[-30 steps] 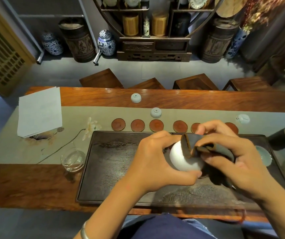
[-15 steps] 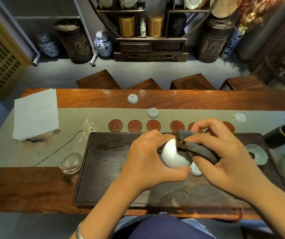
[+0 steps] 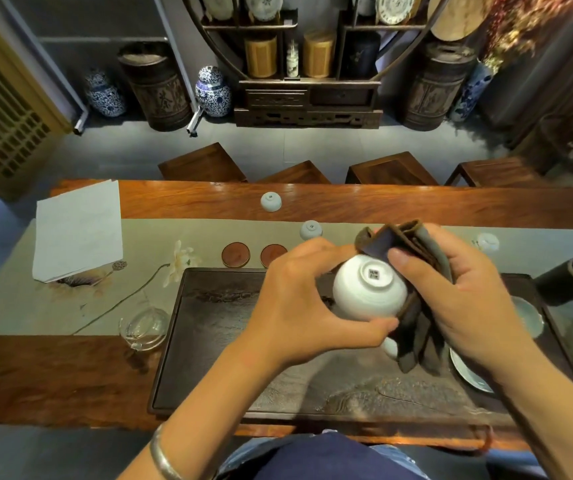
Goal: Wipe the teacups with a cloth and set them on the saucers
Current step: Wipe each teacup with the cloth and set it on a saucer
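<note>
our left hand [image 3: 299, 306] grips a white teacup [image 3: 368, 289] upside down above the middle of the dark tea tray [image 3: 229, 358], its stamped foot facing us. our right hand [image 3: 461, 299] clutches a folded dark cloth [image 3: 413, 306] against the cup's right side. two brown saucers [image 3: 235, 254] sit just beyond the tray's far edge.

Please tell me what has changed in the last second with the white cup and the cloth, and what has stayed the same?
The white cup has turned in the left hand: its foot with the square mark now faces the camera. The dark cloth, before folded over the cup's rim, now lies along its right side and hangs down from the right hand. Both hands keep their holds. The small cups beyond the tray have not moved.
</note>
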`<action>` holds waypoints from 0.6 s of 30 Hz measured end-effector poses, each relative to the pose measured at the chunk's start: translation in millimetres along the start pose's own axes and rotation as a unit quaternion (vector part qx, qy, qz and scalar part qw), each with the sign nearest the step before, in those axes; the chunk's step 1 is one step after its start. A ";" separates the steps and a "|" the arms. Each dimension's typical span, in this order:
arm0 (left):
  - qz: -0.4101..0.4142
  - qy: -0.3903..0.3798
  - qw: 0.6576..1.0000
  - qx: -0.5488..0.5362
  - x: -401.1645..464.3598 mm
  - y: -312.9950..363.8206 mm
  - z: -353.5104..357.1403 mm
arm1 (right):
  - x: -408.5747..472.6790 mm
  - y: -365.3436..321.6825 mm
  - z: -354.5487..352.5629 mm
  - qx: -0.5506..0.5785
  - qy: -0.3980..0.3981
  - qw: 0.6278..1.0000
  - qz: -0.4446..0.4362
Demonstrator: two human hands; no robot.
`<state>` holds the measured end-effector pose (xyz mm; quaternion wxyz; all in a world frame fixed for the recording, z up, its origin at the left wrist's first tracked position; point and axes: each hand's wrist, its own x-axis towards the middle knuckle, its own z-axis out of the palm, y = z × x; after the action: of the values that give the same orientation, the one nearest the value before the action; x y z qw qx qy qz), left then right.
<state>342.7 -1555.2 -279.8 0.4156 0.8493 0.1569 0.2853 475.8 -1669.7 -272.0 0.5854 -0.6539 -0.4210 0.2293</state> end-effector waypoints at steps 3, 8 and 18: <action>-0.026 0.020 0.999 -0.003 -3.3 -0.1 2.7 | -7.6 -0.3 3.9 0.021 0.032 0.999 0.007; -0.095 0.071 0.993 -0.004 -8.9 -1.4 6.8 | -27.5 5.5 2.3 0.018 0.028 0.999 0.027; -0.008 -0.124 0.992 -0.020 -4.3 3.5 -6.8 | -12.8 4.2 -8.3 0.081 0.023 0.996 0.031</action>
<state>335.2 -1555.3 -275.2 0.4510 0.8683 0.1051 0.1776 476.7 -1684.8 -276.8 0.6384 -0.6223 -0.3668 0.2657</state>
